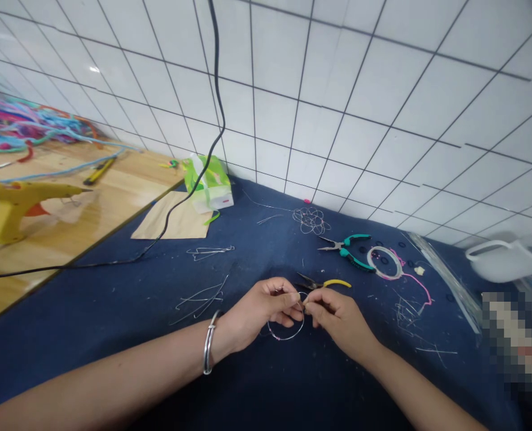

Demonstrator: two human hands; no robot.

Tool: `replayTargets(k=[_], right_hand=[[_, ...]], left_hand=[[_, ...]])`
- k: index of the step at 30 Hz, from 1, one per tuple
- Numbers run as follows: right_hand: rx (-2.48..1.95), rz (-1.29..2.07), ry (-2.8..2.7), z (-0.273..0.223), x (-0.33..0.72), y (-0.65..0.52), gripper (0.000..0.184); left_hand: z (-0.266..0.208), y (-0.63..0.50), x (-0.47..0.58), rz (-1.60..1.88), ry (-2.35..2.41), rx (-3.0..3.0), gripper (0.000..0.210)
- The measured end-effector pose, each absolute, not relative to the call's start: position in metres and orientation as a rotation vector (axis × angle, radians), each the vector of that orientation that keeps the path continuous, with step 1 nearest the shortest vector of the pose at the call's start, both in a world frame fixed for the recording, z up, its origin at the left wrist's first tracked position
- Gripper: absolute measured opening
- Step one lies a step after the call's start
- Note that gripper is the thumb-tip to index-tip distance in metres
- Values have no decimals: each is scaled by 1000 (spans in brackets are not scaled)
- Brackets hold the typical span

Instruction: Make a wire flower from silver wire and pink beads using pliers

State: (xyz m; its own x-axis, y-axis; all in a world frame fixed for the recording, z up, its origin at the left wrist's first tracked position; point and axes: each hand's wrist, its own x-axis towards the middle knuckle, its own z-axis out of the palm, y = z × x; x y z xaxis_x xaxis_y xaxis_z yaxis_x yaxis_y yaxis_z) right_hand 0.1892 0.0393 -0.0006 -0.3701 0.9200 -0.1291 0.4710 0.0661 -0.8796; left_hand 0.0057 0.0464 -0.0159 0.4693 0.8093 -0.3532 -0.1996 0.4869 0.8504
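My left hand (277, 302) pinches a thin silvery wire ring (288, 339) between thumb and fingers. The ring's lower curve hangs below, with small pinkish spots on it. Right beside it my right hand (337, 314) has its thumb and forefinger pressed together at the ring's upper right side; the tiny bit of wire between them is mostly hidden. Just behind the hands lie yellow-handled pliers (333, 283), partly covered by my fingers. Farther back and right are teal-handled long-nose pliers (349, 246). A flower-shaped wire piece (311, 221) rests near the wall.
Bent wires (203, 299) lie left of my hands, wire scraps (407, 314) to the right. A ring-shaped roll with pink cord (386, 263) sits by the teal pliers. A yellow glue gun (18, 206) is on the wooden board. A black cable (216, 72) hangs across the left side.
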Motion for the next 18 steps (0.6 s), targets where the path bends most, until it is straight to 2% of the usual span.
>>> replayTargets(k=[4, 11, 18], right_hand=[[-1374, 1224, -1879, -2, 189, 39, 12], [-1356, 1386, -1719, -3, 186, 36, 13], [-1294, 1345, -1660, -5, 185, 37, 14]], left_hand=[[-15, 46, 6, 714, 873, 830, 21], [-16, 45, 7, 683, 862, 837, 22], [-14, 43, 7, 665, 841, 832, 23]])
